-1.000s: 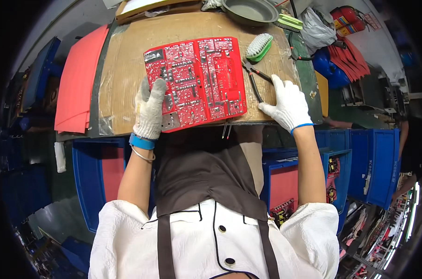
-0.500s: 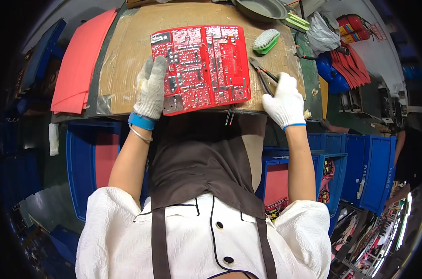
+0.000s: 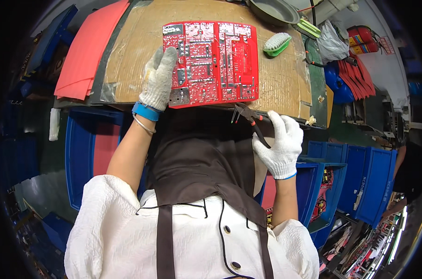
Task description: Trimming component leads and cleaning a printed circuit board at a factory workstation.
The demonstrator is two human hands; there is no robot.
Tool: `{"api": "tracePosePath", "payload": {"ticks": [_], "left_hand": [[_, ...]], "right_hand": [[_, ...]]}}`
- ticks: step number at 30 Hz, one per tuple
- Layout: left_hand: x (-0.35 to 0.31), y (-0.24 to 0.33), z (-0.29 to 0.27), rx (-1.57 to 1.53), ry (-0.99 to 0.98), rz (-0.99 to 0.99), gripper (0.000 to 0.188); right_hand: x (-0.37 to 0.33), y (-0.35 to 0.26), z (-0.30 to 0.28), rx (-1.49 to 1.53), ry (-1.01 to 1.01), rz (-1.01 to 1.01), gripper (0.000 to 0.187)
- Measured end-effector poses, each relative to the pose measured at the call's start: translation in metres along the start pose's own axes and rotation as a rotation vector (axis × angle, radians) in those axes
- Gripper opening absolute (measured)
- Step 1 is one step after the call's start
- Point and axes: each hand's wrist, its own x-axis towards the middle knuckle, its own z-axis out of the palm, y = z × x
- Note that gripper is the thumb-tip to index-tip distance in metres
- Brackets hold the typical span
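Observation:
A red circuit board point(image 3: 199, 69), with its solder side up, lies over the front part of the cardboard-covered table. My left hand point(image 3: 158, 79), in a pale knitted glove with a blue wrist strap, grips the board's left edge. Its thumb side is partly hidden. In my gloved right hand point(image 3: 280, 144) is a pair of cutting pliers point(image 3: 253, 122) with dark handles and orange bands. The pliers' jaws are at the thin leads point(image 3: 233, 116) hanging from the board's near edge. I cannot tell whether the jaws touch them.
Right of the board lies a green brush with white bristles point(image 3: 277, 44). A grey round pan point(image 3: 275, 11) and another green brush point(image 3: 308, 28) sit at the back right. Pink sheets point(image 3: 92, 49) cover the table's left. Blue crates point(image 3: 76, 158) stand below; another person is at far right.
My right hand has brought the pliers from above the cardboard down to the leads at the board's near edge. My left hand keeps its hold; the whole view has shifted slightly.

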Motion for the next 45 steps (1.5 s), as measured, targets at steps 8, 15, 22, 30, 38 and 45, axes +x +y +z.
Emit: {"api": "tracePosePath", "payload": {"ticks": [8,15,22,30,38,45], "left_hand": [[0.005,-0.005,-0.003,0.015,-0.014,0.015,0.058],[0.007,-0.006,-0.004,0.0,0.011,0.012,0.06],[0.006,-0.005,-0.005,0.012,-0.019,0.002,0.058],[0.009,-0.009,-0.002,0.038,-0.021,0.072,0.045],[0.002,-0.002,-0.003,0.054,-0.004,0.022,0.065],[0.002,-0.005,-0.002,0.018,-0.005,0.049,0.053]], "right_hand": [[0.03,0.008,-0.004,-0.147,-0.119,-0.181,0.074],[0.037,0.013,0.0,-0.155,-0.1,-0.247,0.078],[0.037,0.016,0.004,-0.155,-0.108,-0.263,0.079],[0.028,0.018,0.009,0.047,-0.209,0.078,0.058],[0.027,-0.009,0.011,-0.088,-0.071,-0.219,0.079],[0.014,-0.044,0.017,0.023,-0.187,-0.087,0.068]]}}
